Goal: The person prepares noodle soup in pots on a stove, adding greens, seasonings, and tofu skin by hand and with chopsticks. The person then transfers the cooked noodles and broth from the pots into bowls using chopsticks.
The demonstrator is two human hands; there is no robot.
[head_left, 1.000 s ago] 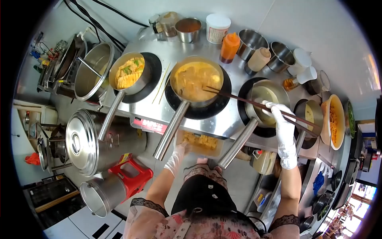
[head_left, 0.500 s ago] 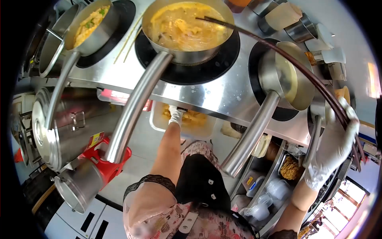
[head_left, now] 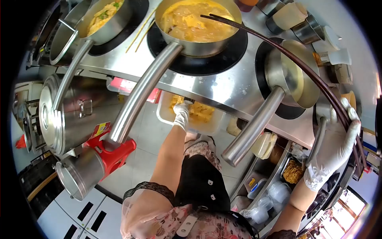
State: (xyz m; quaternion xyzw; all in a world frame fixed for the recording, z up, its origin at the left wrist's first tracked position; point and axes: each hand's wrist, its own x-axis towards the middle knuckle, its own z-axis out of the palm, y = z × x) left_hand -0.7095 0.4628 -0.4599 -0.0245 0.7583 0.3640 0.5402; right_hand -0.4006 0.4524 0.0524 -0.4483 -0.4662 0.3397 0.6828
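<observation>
My right hand [head_left: 338,143], in a white glove, grips a pair of long dark chopsticks [head_left: 294,59]. Their tips reach over the middle saucepan [head_left: 199,47], which holds a yellow-orange broth with food in it. My left hand [head_left: 182,113], also gloved, reaches down into a clear plastic tub [head_left: 165,115] of yellow food pieces [head_left: 201,112] below the counter's edge. Its fingers are partly hidden at the food, so their grip cannot be made out. The middle pan's long handle [head_left: 145,91] points toward me.
A saucepan of pale liquid [head_left: 276,73] is tilted on the right burner. On the left, another pan [head_left: 113,30] holds yellow food with green bits. A lidded stockpot [head_left: 67,113], a red stool [head_left: 109,153] and a metal bucket [head_left: 81,173] stand lower left. Open drawers [head_left: 268,185] lie lower right.
The view has tilted down and come closer to the counter. My right hand has moved outward to the right with the chopsticks. My left hand has reached farther into the tub.
</observation>
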